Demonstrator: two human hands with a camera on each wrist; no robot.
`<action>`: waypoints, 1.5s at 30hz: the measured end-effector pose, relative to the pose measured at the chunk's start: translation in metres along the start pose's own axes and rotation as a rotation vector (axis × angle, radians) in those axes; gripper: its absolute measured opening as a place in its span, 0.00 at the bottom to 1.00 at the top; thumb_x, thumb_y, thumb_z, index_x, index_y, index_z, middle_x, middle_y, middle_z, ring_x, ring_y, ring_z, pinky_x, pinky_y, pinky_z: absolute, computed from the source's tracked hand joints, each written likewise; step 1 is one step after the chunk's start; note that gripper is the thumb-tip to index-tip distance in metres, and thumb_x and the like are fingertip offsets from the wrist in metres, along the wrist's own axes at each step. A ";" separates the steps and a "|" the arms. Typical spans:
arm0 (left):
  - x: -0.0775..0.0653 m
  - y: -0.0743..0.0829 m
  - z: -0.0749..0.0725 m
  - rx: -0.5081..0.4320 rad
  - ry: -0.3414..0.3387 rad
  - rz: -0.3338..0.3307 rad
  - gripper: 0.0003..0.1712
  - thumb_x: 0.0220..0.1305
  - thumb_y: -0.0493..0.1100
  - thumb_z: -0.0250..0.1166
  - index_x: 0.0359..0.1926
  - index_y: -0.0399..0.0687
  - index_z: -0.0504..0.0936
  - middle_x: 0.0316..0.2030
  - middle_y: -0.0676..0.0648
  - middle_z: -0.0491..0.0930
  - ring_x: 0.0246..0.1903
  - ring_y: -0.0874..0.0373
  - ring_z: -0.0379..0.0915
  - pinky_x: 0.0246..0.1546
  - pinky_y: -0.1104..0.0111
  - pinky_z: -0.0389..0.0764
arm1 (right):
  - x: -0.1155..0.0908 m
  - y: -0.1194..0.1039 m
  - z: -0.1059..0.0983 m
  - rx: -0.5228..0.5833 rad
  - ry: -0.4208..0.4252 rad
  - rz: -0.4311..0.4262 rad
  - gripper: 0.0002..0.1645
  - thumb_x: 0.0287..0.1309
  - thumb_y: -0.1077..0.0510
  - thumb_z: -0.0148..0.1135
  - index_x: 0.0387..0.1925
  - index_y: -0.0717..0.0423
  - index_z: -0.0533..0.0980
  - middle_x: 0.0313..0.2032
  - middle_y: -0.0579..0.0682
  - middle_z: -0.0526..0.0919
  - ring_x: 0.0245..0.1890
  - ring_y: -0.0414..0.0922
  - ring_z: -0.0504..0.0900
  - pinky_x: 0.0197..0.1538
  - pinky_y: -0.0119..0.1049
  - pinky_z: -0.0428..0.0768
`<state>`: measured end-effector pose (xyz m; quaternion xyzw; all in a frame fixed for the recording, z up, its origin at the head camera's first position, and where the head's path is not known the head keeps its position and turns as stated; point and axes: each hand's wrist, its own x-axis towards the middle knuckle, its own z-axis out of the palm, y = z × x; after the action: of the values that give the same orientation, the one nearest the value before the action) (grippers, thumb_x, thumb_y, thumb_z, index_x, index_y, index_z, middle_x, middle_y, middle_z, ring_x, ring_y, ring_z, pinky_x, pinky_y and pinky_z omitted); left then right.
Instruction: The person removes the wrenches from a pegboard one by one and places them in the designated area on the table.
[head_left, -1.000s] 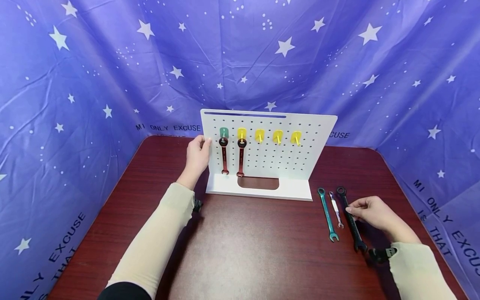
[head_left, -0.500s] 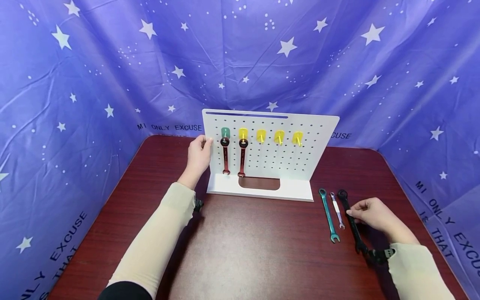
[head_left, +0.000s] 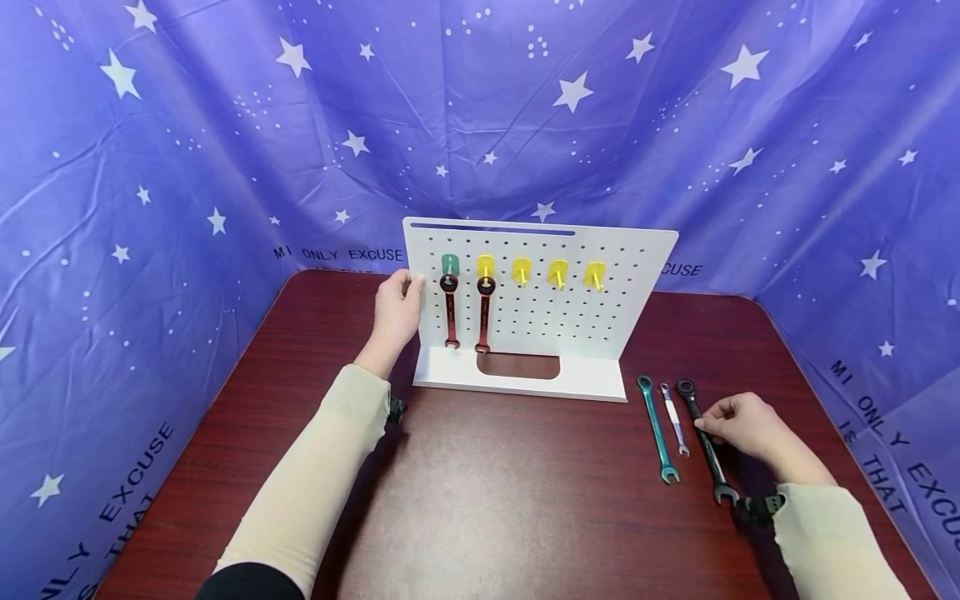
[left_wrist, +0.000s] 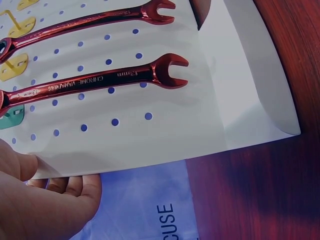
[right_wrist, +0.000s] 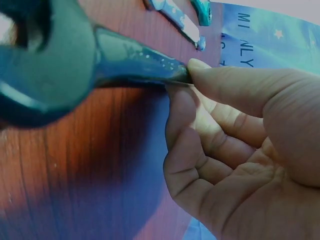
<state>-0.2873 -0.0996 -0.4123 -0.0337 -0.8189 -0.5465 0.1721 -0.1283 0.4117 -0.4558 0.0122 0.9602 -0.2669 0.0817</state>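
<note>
A person's right hand (head_left: 750, 427) pinches a black wrench (head_left: 710, 454) by the shaft at the right side of a table (head_left: 487, 483), near a white-banded wrench (head_left: 672, 412) and a green wrench (head_left: 657, 429). The left hand (head_left: 397, 310) grips the left edge of a white pegboard (head_left: 536, 343), where two red wrenches (left_wrist: 95, 81) hang from hooks (head_left: 449, 263).

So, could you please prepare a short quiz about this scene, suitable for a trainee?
1. True or false: the person's left hand grips the side edge of the white pegboard.
2. How many yellow hooks have no wrench hanging on them?
3. What does the right hand pinch? A) the teal wrench; B) the black wrench; C) a red wrench.

Key: 1. True. 2. Three. 3. B.
</note>
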 end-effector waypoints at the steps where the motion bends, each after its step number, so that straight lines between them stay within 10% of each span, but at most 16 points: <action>1: 0.000 0.000 0.000 -0.002 0.000 0.001 0.13 0.77 0.41 0.58 0.40 0.33 0.79 0.35 0.36 0.82 0.33 0.50 0.73 0.34 0.60 0.77 | 0.000 0.000 0.000 -0.002 0.002 0.003 0.13 0.62 0.57 0.70 0.25 0.61 0.83 0.20 0.45 0.80 0.24 0.45 0.75 0.30 0.41 0.72; 23: 0.001 0.000 -0.002 -0.002 0.003 0.002 0.13 0.77 0.40 0.58 0.40 0.32 0.79 0.35 0.36 0.82 0.32 0.50 0.74 0.34 0.60 0.77 | -0.001 -0.008 0.003 0.079 0.105 -0.034 0.13 0.66 0.54 0.69 0.34 0.63 0.83 0.24 0.47 0.83 0.26 0.45 0.80 0.31 0.39 0.76; 45: -0.001 0.001 0.000 0.002 0.003 -0.003 0.13 0.77 0.41 0.58 0.41 0.33 0.79 0.32 0.39 0.79 0.31 0.51 0.71 0.33 0.62 0.74 | 0.016 -0.073 0.034 0.185 0.326 -0.239 0.06 0.64 0.58 0.71 0.39 0.58 0.85 0.30 0.47 0.86 0.27 0.42 0.81 0.29 0.30 0.75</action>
<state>-0.2860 -0.0989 -0.4124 -0.0313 -0.8193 -0.5459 0.1727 -0.1435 0.3312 -0.4498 -0.0514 0.9267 -0.3561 -0.1085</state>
